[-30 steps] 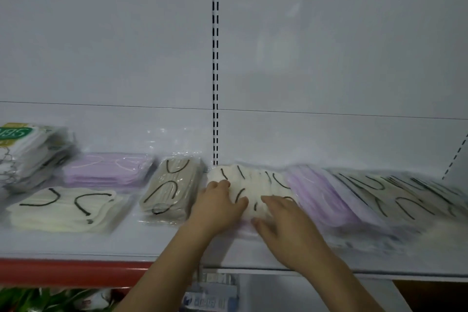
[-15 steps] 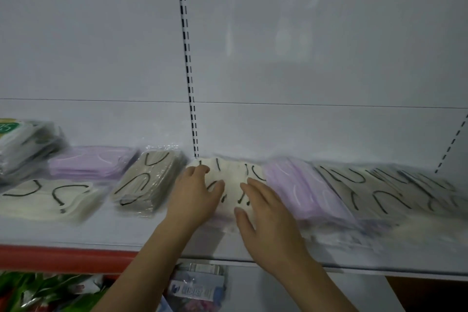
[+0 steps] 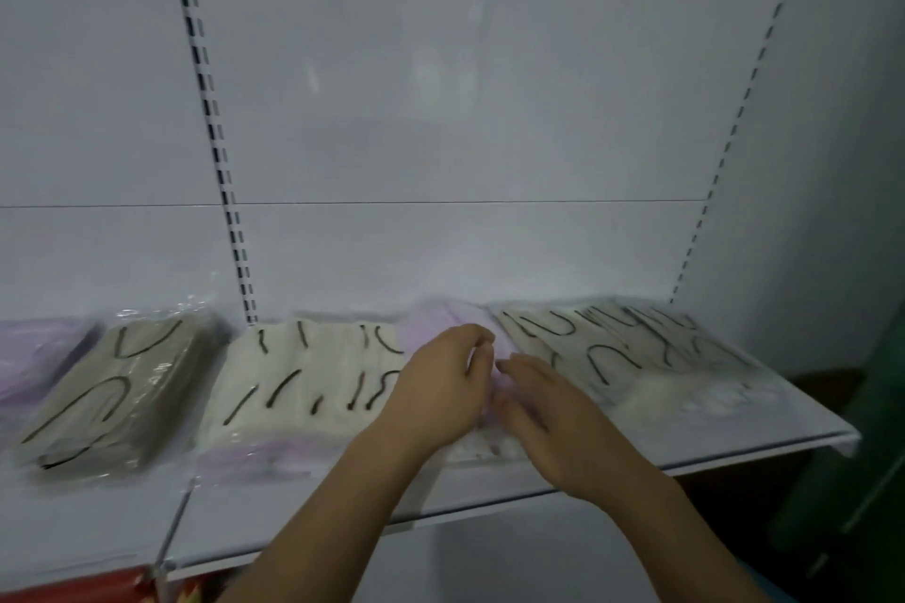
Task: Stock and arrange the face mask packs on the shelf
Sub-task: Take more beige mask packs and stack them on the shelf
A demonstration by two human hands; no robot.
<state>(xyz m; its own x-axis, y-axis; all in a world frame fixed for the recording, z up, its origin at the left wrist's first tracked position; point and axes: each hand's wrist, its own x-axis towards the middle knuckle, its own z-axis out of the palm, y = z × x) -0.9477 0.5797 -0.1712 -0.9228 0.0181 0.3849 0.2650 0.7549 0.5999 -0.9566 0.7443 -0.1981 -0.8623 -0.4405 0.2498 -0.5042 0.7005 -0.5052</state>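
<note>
Lilac mask pack (image 3: 453,316) lying flat mid-shelf (image 3: 538,470), wedged between cream pack with black ear loops (image 3: 313,372) at left and clear-wrapped pale packs (image 3: 622,348) at right. Left hand (image 3: 440,387) resting over it, grip loosely curled, fingertips (image 3: 482,340) bent downward; actual pinch impossible to tell. Right hand (image 3: 548,411) just beside, grip open, fingers straight, flat on wrapper. Olive-grey pack (image 3: 117,387) farther left.
</note>
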